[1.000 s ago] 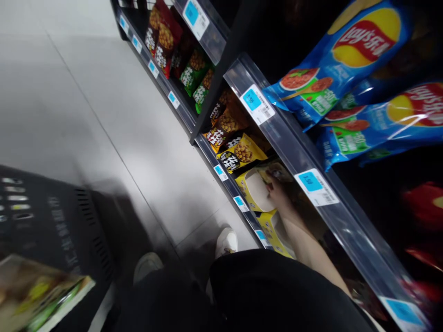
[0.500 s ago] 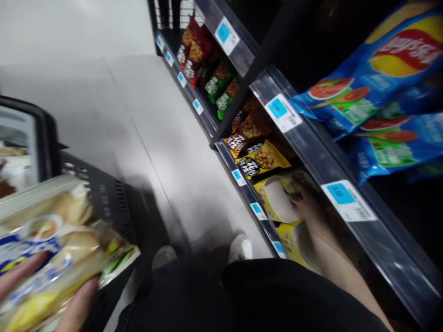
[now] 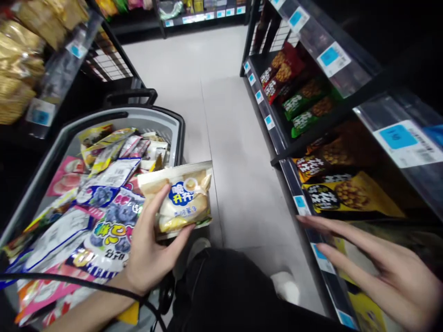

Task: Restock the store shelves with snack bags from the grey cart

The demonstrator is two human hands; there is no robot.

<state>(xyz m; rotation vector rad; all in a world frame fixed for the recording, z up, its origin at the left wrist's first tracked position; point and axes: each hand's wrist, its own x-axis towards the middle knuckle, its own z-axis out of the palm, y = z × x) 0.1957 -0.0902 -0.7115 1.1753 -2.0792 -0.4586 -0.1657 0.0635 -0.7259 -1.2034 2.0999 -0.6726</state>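
My left hand (image 3: 148, 246) pinches a small cream-and-gold snack bag (image 3: 194, 196) with a blue label between thumb and fingers. A green-edged corner shows beneath the bag, perhaps of a second packet. Bag and hand are at the right side of a grey-rimmed shopping basket (image 3: 178, 127) heaped with snack packets, among them a blueberry-printed bag (image 3: 112, 230). My right hand (image 3: 391, 272) is at the lower right shelf, its fingers stretched and apart with nothing between them. Below that hand stands a yellow display box (image 3: 367, 309), and just beyond its fingertips lies a yellow snack bag (image 3: 353, 193).
Farther along the low shelf lie green snack bags (image 3: 308, 108) and red ones (image 3: 280, 71). Upper shelf edges with price tags (image 3: 403, 143) jut out at the right. Gold packages (image 3: 20, 60) fill a left shelf. A black cable (image 3: 86, 287) crosses my left forearm.
My right hand has come out of the display box with nothing in it. The view has swung left, bringing the basket fully in. The left hand keeps its snack bag.
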